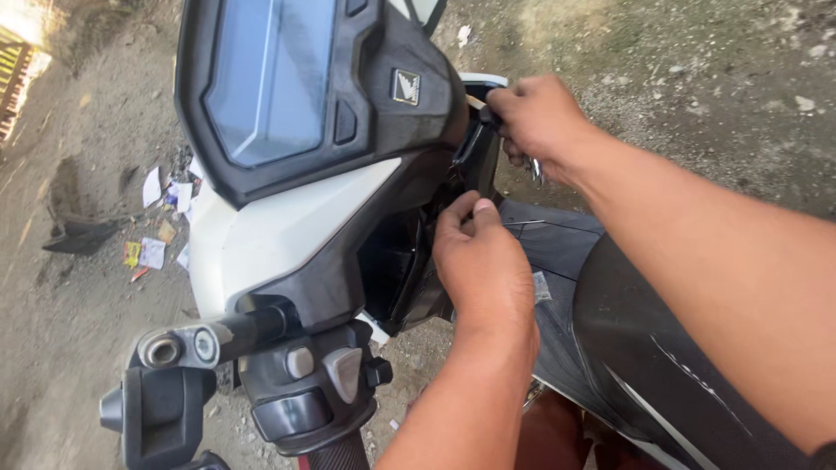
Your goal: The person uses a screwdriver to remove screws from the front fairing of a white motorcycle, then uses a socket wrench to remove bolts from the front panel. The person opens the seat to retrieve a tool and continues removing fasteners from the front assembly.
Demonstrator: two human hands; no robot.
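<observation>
Bottom left of frame: handlebar end (178,346), switch housing (305,396) nearest us. Centre: our left hand (483,261), fingers curled, tips pressed on dark inner panel (409,261) edge under dash; whether it pinches anything, cannot tell. Upper centre-right: right hand (535,117) closed round slim tool (488,111), tip at panel top, metal bit showing below fist. Upper left: dash screen (270,74). Far left ground: paper litter (157,222). Judgement: we should keep tool square to its seat, left hand steadying panel, avoid slipping onto white fairing (261,235).

Left hand (484,261) fingertips hidden behind panel (418,261)
</observation>
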